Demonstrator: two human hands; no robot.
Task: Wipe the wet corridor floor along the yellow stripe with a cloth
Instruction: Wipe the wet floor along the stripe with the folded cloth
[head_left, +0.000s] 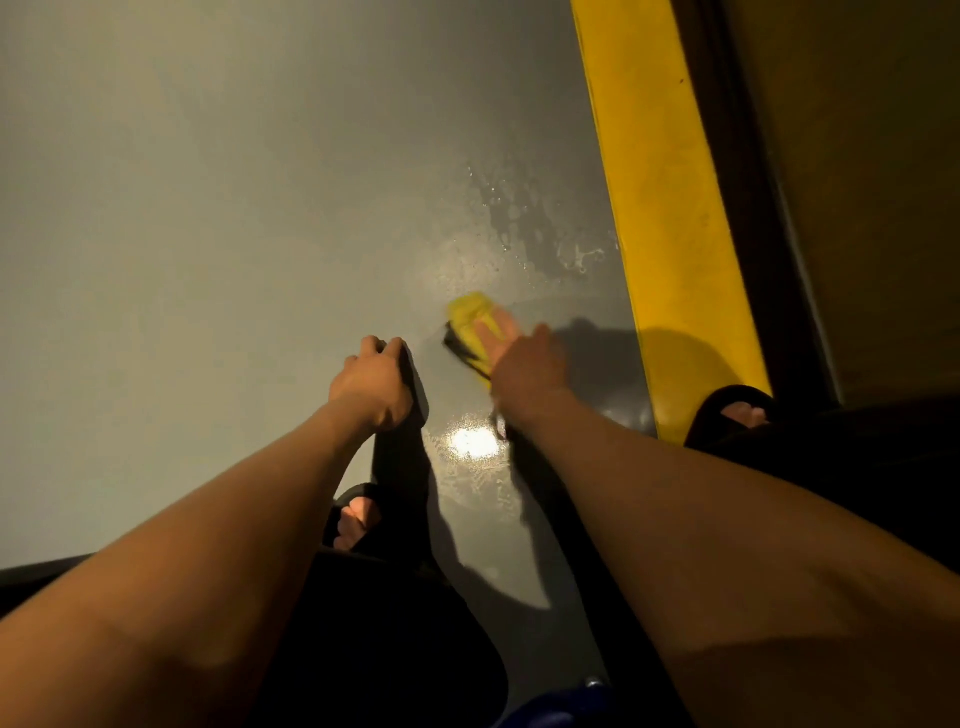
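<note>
Pressing down with flat, fairly straight fingers (488, 332), the right hand (524, 364) covers a yellow cloth (470, 312) on the grey floor (208, 208), just right of the frame's middle and near the yellow stripe (665, 208) that runs down the upper right. The cloth looks soft and limp, with a dark edge at its near left side; it should be light even when soaked and will bunch or fold if pushed from one corner. A spread palm on its middle seems the best hold, so the whole pad drags evenly. The hand is slightly blurred, so exactly how the thumb lies cannot be told.

The left hand (374, 384), at mid-frame, rests knuckles-up on the floor with its fingers curled under, holding nothing, apparently as a prop.

Water beads and streaks (519, 218) lie above the cloth, beside the stripe, and a glare spot (472, 441) sits between the forearms. The film likely makes the floor slick under hand and slippers (727, 410).
</note>
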